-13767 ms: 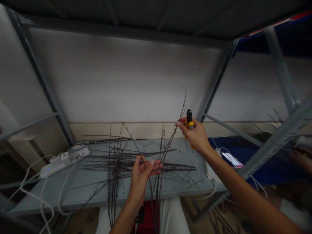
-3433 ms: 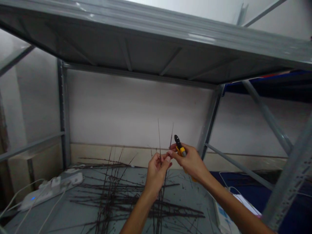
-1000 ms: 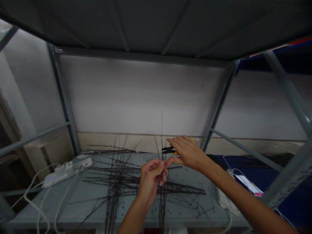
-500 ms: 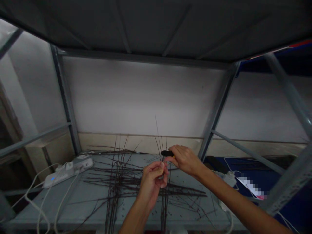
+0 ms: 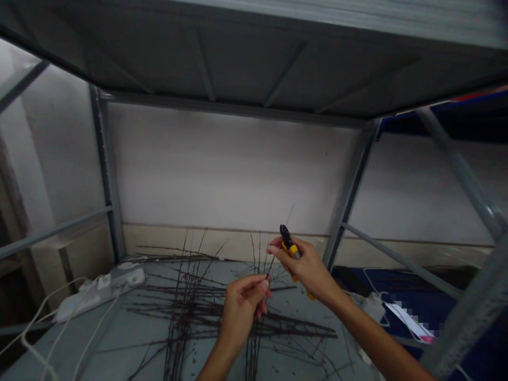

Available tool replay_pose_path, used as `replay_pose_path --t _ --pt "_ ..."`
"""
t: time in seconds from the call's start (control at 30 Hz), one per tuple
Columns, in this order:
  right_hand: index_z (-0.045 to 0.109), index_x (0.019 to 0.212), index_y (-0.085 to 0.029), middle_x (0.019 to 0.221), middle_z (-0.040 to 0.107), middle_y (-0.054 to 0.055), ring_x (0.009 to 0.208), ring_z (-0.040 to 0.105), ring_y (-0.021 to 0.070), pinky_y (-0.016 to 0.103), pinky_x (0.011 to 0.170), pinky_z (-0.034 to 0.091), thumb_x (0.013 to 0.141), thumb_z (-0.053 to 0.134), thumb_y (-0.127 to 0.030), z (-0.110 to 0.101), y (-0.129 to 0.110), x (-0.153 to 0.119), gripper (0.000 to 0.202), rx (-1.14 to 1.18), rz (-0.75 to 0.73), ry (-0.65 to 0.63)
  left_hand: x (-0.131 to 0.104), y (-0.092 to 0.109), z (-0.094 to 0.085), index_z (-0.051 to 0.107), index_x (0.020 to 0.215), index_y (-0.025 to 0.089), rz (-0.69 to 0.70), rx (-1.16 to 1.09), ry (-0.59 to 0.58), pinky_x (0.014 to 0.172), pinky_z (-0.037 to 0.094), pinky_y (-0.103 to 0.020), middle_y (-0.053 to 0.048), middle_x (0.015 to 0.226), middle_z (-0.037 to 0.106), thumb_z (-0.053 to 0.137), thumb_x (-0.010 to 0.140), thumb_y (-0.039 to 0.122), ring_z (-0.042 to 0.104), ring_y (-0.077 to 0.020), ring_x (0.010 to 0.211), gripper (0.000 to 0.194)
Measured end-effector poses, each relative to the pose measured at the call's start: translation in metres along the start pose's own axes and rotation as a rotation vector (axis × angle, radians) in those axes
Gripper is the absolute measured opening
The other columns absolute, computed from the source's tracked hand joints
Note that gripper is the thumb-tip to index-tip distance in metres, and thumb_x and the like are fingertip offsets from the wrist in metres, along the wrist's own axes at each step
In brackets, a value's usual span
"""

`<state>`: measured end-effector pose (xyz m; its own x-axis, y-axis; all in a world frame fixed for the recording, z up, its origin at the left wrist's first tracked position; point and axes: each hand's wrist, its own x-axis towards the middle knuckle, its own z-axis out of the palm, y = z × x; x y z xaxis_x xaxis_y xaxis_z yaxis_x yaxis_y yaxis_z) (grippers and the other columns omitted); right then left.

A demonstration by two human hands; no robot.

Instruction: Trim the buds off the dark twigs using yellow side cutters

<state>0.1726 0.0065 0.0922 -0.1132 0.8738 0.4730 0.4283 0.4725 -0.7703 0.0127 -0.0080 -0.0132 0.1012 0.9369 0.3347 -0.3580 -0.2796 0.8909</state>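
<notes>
Yellow-handled pliers with black jaws (image 5: 291, 243) rest in my right hand (image 5: 299, 259), jaws pointing up. The thumb and finger of that hand also pinch near a thin twig (image 5: 271, 264). Lower and to the left, my left hand (image 5: 246, 304) is closed on the same twig with its fingertips. Below both hands, many dark thin twigs (image 5: 186, 309) lie crossed in bundles on the grey board (image 5: 107, 323).
At the left lies a white power strip (image 5: 101, 293) with cables. Metal frame posts (image 5: 353, 185) stand on both sides, and a grey upper panel (image 5: 246, 63) hangs overhead. A blue surface (image 5: 391, 275) with a paper is at the right.
The pliers have turned from pointing left to pointing up in my right hand. The twig now slants up to the right. The view has shifted slightly.
</notes>
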Motion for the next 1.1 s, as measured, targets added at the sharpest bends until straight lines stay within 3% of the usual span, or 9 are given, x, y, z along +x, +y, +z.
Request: replay_pose_path --t 0.2,0.43,0.57,0.7,0.87,1.1 --pt "0.066 0.087 -0.018 0.066 0.064 0.001 0.052 0.047 0.0123 0.026 0.049 0.038 0.087 0.065 -0.050 -0.011 0.003 -0.012 0.031 0.112 0.054 0.002 -0.002 0.008 0.000 0.077 0.102 0.015 0.113 0.140 -0.019 0.053 0.046 -0.023 -0.007 0.079 0.071 0.070 0.088 0.041 0.061 -0.0149 0.064 0.031" --pt "0.070 0.093 -0.017 0.063 0.060 0.000 0.057 0.053 0.0159 0.027 0.052 0.043 0.083 0.066 -0.061 -0.007 0.006 -0.035 0.045 0.048 0.118 0.067 0.006 0.014 0.013 0.078 0.096 0.017 0.231 0.229 0.006 0.070 0.050 -0.027 -0.008 0.087 0.074 0.067 0.091 0.036 0.065 -0.0199 0.081 0.023" --pt "0.071 0.095 -0.018 0.082 0.071 0.006 0.074 0.064 0.0206 0.030 0.068 0.049 0.083 0.067 -0.059 -0.021 0.021 -0.054 0.043 -0.228 0.138 -0.018 0.006 0.014 0.010 0.078 0.094 0.017 0.301 0.288 0.057 0.069 0.048 -0.026 -0.006 0.085 0.070 0.064 0.093 0.033 0.063 -0.0182 0.079 0.021" --pt "0.062 0.073 -0.020 0.069 0.064 0.001 0.067 0.059 0.0187 0.030 0.064 0.043 0.088 0.060 -0.059 -0.022 0.033 -0.077 0.042 -0.452 0.141 -0.110 0.003 0.015 0.008 0.078 0.094 0.018 0.366 0.345 0.032 0.066 0.046 -0.025 -0.005 0.082 0.068 0.064 0.093 0.028 0.062 -0.0171 0.077 0.017" --pt "0.057 0.072 -0.021 0.066 0.060 0.000 0.063 0.055 0.0170 0.029 0.061 0.040 0.091 0.056 -0.058 -0.006 0.037 -0.088 0.042 -0.405 0.180 -0.098 0.000 0.014 0.011 0.079 0.096 0.020 0.424 0.403 0.007 0.063 0.044 -0.025 -0.004 0.080 0.066 0.063 0.093 0.023 0.060 -0.0165 0.072 0.017" --pt "0.051 0.069 -0.022 0.064 0.057 0.000 0.061 0.054 0.0180 0.030 0.060 0.036 0.090 0.059 -0.055 0.006 0.032 -0.074 0.039 -0.414 0.122 -0.087 -0.003 0.016 0.009 0.080 0.101 0.020 0.435 0.447 -0.011 0.062 0.044 -0.027 -0.005 0.080 0.065 0.061 0.095 0.024 0.059 -0.0166 0.070 0.020"
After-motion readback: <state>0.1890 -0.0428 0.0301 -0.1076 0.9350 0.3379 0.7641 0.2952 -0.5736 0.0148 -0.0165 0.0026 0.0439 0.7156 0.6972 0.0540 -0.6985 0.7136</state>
